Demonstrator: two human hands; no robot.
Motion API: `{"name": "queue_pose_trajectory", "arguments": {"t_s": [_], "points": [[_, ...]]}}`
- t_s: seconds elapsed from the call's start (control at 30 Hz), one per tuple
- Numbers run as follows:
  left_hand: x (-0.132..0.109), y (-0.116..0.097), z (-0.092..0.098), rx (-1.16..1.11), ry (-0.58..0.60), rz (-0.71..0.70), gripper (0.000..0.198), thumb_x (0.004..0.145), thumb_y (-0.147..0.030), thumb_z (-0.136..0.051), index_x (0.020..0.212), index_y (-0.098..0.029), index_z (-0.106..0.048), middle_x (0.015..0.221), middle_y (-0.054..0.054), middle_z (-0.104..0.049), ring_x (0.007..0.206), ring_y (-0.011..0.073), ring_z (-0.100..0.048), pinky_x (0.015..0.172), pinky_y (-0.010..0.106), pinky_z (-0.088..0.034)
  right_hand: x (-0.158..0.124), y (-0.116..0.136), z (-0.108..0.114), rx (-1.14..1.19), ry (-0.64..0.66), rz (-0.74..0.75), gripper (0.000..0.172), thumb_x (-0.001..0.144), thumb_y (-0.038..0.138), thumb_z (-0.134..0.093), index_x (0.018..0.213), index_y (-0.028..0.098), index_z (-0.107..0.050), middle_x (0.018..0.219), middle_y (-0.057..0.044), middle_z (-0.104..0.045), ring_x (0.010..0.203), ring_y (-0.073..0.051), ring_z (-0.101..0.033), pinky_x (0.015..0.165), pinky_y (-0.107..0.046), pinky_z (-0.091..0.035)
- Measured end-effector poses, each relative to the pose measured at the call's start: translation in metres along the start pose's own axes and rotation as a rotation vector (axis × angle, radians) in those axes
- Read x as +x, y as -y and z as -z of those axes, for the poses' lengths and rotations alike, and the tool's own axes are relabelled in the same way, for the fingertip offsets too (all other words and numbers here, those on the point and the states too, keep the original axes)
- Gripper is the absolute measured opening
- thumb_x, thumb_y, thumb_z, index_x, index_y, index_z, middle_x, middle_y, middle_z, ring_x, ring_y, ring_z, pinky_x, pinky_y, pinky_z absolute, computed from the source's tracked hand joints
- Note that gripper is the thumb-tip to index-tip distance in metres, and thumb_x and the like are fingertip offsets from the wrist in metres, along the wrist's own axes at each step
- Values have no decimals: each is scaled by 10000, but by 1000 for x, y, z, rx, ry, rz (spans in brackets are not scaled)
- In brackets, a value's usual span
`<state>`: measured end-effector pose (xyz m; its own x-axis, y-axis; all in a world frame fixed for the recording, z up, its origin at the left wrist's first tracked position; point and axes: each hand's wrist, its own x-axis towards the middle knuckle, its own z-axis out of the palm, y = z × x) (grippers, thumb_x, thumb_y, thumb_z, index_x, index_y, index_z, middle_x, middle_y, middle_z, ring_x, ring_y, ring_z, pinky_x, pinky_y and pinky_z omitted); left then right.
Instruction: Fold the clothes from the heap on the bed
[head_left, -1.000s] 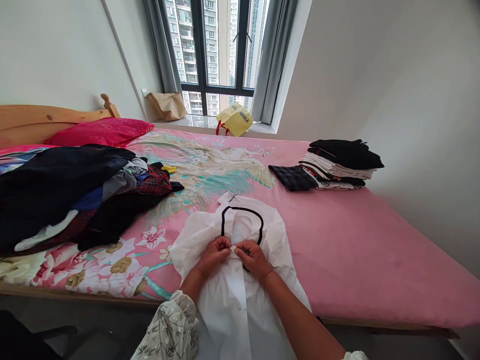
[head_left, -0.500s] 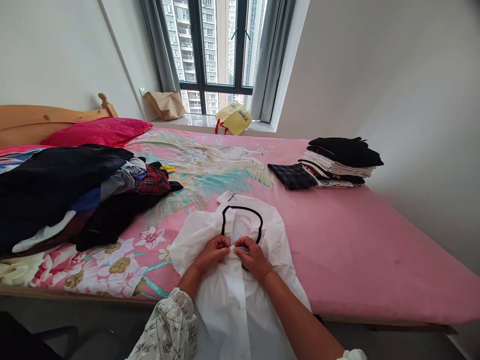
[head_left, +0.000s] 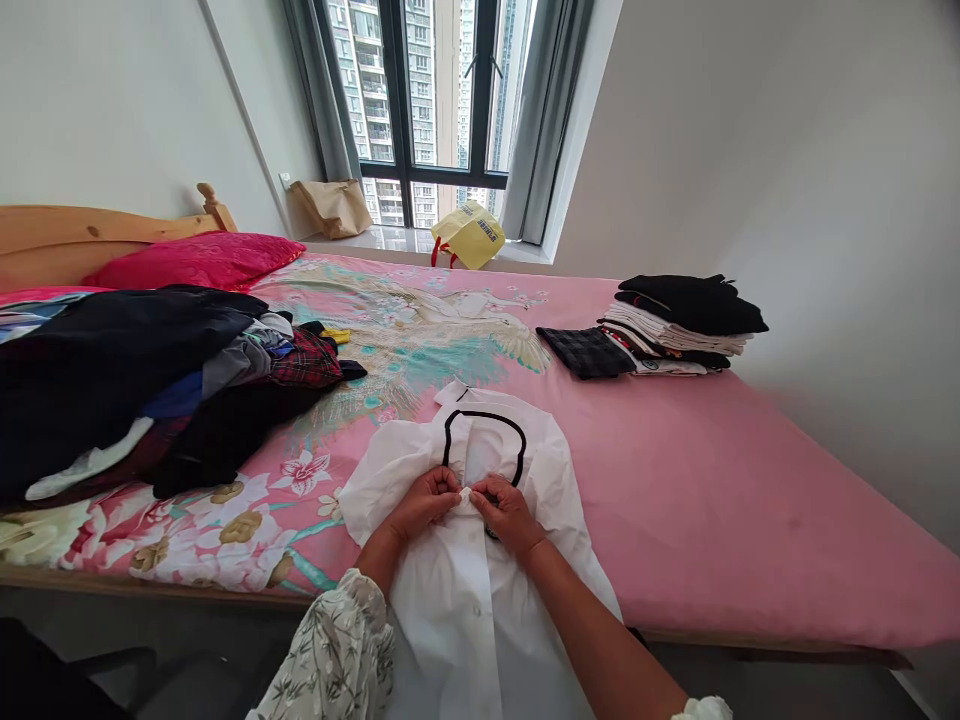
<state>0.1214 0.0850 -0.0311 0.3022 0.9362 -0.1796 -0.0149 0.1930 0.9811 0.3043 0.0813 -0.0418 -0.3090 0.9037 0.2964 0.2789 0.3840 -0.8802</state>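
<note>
A white shirt (head_left: 465, 600) with a black-trimmed collar lies face up on the near edge of the bed, its lower part hanging over the edge. My left hand (head_left: 424, 502) and my right hand (head_left: 505, 512) meet at the shirt's front placket just below the collar. Both pinch the fabric there with closed fingers, around a small white button.
The bed has a pink floral sheet (head_left: 712, 500). A heap of dark unfolded clothes (head_left: 142, 385) lies at the left. A stack of folded clothes (head_left: 679, 325) sits at the far right. A red pillow (head_left: 199, 260), a yellow bag (head_left: 469, 237) and a brown paper bag (head_left: 334, 207) lie near the window.
My hands stay pinched at the same spot on the shirt front, with only slight finger movement. The view shifted a little.
</note>
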Motion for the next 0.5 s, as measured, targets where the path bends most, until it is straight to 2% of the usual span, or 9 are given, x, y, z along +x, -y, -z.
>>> {"name": "queue_pose_trajectory", "arguments": {"t_s": [0.13, 0.4, 0.5], "points": [[-1, 1, -1, 22, 5, 7, 250, 653, -309, -667, 737, -187, -466, 521, -99, -401, 399, 29, -292, 383, 166, -223, -2, -3, -2, 1, -36, -36, 131, 814, 306, -569, 866, 199, -623, 865, -27, -604, 865, -161, -550, 819, -299, -437], [3, 0, -3, 100, 11, 6, 228, 640, -322, -655, 733, -177, -505, 488, -93, -413, 368, 35, -286, 358, 176, -201, -1, -5, -3, -28, -40, -19, 95, 803, 288, -572, 808, 204, -615, 813, -20, -596, 827, -160, -551, 799, -300, -447], [2, 2, -7, 132, -36, -28, 220, 654, -345, -632, 730, -183, -503, 486, -92, -410, 364, 48, -307, 362, 185, -237, -1, -5, -6, -75, -80, 4, 104, 821, 287, -550, 817, 202, -610, 821, -25, -611, 821, -162, -554, 797, -306, -447]]}}
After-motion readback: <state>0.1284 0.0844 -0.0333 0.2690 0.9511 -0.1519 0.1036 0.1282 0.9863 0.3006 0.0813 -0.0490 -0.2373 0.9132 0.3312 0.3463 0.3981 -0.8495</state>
